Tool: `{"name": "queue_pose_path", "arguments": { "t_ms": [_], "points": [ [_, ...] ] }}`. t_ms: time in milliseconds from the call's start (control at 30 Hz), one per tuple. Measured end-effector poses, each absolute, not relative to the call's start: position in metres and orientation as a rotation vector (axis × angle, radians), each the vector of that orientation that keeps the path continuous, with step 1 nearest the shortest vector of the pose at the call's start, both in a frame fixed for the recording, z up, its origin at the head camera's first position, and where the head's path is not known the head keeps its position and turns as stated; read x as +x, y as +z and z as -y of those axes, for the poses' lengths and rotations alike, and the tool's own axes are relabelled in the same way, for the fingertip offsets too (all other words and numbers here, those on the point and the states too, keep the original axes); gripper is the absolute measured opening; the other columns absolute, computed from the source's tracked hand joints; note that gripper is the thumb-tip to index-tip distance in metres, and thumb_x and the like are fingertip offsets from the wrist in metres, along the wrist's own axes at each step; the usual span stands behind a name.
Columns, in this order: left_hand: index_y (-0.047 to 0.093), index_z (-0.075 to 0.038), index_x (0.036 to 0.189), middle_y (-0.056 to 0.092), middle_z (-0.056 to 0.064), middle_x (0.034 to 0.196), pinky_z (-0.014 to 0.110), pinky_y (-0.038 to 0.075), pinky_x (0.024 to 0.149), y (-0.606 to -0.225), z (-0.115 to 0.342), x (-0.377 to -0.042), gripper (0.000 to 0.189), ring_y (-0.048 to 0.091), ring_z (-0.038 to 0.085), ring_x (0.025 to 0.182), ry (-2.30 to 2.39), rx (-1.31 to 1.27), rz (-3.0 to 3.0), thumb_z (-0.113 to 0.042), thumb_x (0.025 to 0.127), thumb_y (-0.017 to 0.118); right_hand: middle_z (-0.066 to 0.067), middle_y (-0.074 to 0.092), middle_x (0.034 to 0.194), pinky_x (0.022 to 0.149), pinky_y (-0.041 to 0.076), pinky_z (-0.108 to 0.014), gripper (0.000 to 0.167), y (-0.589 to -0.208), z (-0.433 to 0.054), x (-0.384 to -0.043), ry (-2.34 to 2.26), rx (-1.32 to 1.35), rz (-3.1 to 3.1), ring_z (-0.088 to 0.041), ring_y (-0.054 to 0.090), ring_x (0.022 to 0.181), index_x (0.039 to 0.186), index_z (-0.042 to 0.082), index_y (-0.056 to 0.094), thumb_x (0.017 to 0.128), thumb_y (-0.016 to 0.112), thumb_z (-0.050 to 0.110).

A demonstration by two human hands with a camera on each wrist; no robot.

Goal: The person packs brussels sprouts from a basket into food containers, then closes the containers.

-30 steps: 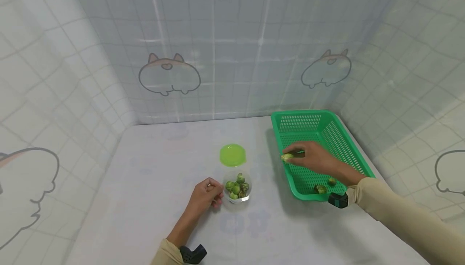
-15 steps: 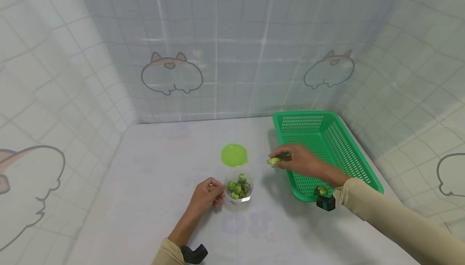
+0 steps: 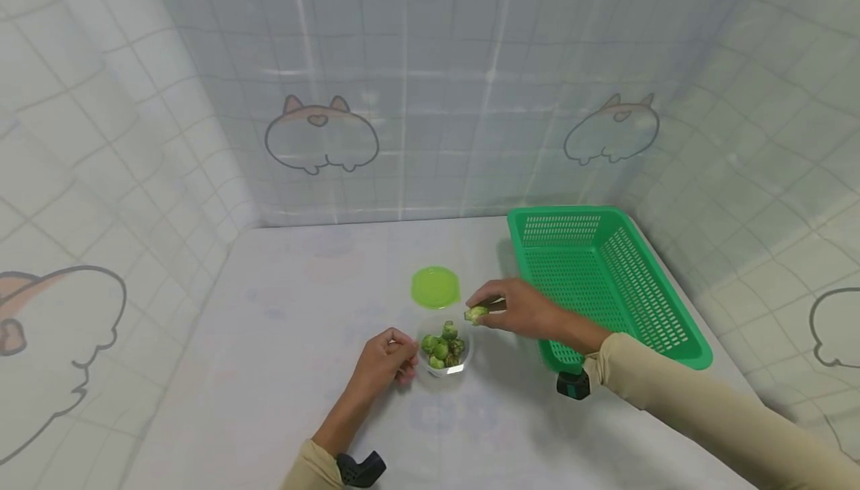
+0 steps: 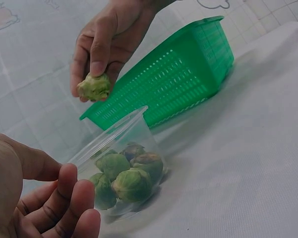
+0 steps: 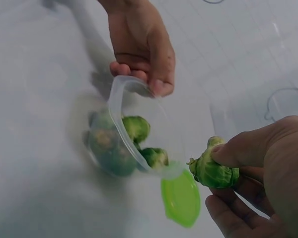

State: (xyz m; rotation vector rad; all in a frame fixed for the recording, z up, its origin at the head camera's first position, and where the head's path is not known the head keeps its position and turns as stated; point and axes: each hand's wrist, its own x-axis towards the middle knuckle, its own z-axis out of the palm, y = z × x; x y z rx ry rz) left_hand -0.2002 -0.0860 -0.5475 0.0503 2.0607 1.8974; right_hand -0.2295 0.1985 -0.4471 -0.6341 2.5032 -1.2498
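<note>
In the head view my right hand (image 3: 522, 312) pinches a Brussels sprout (image 3: 475, 315) between thumb and fingers, above and to the right of a clear plastic container. The right wrist view shows this sprout (image 5: 213, 168) close, pale green at its stem end. Several more sprouts (image 4: 132, 185) lie inside the clear container (image 4: 150, 130). My left hand (image 3: 384, 361) is at the container's left side; in the right wrist view its thumb and curled fingers (image 5: 135, 74) pinch the rim.
A lime-green lid (image 3: 435, 287) lies flat on the white-covered table just behind the container. To the right stands a green perforated basket (image 3: 614, 281), partly hidden by my right forearm. Patterned sheets (image 3: 443, 101) rise behind the table and along both sides.
My right hand has carried the sprout leftward from over the basket to near the container. The left hand stays at the container's rim.
</note>
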Motion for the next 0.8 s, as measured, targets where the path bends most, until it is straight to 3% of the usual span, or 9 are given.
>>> {"name": "queue_pose_path", "arguments": {
  "t_ms": [200, 433, 800],
  "points": [
    [0.060, 0.001, 0.100, 0.069, 0.019, 0.079, 0.034, 0.054, 0.054, -0.548, 0.086, -0.200, 0.019, 0.064, 0.020, 0.062, 1.909, 0.057, -2.049, -0.017, 0.098, 0.066, -0.001, 0.071, 0.112, 0.095, 0.055, -0.039, 0.024, -0.453, -0.185, -0.228, -1.247, -0.670, -2.477, -0.019, 0.066, 0.110, 0.114, 0.013, 0.073, 0.090, 0.076, 0.008],
    [0.060, 0.000, 0.099, 0.069, 0.020, 0.080, 0.031, 0.054, 0.054, -0.547, 0.086, -0.201, 0.016, 0.063, 0.018, 0.061, 1.896, 0.052, -2.052, -0.014, 0.097, 0.067, -0.004, 0.071, 0.113, 0.096, 0.055, -0.041, 0.023, -0.461, -0.172, -0.226, -1.215, -0.750, -2.442, -0.023, 0.065, 0.112, 0.113, 0.007, 0.073, 0.091, 0.074, 0.005],
    [0.060, 0.000, 0.099, 0.069, 0.021, 0.080, 0.029, 0.054, 0.054, -0.545, 0.087, -0.201, 0.017, 0.063, 0.018, 0.061, 1.900, 0.046, -2.043, -0.014, 0.095, 0.069, -0.002, 0.071, 0.110, 0.093, 0.056, -0.040, 0.021, -0.474, -0.154, -0.218, -1.122, -0.821, -2.442, -0.014, 0.068, 0.103, 0.110, 0.008, 0.074, 0.089, 0.075, 0.003]
  ]
}}
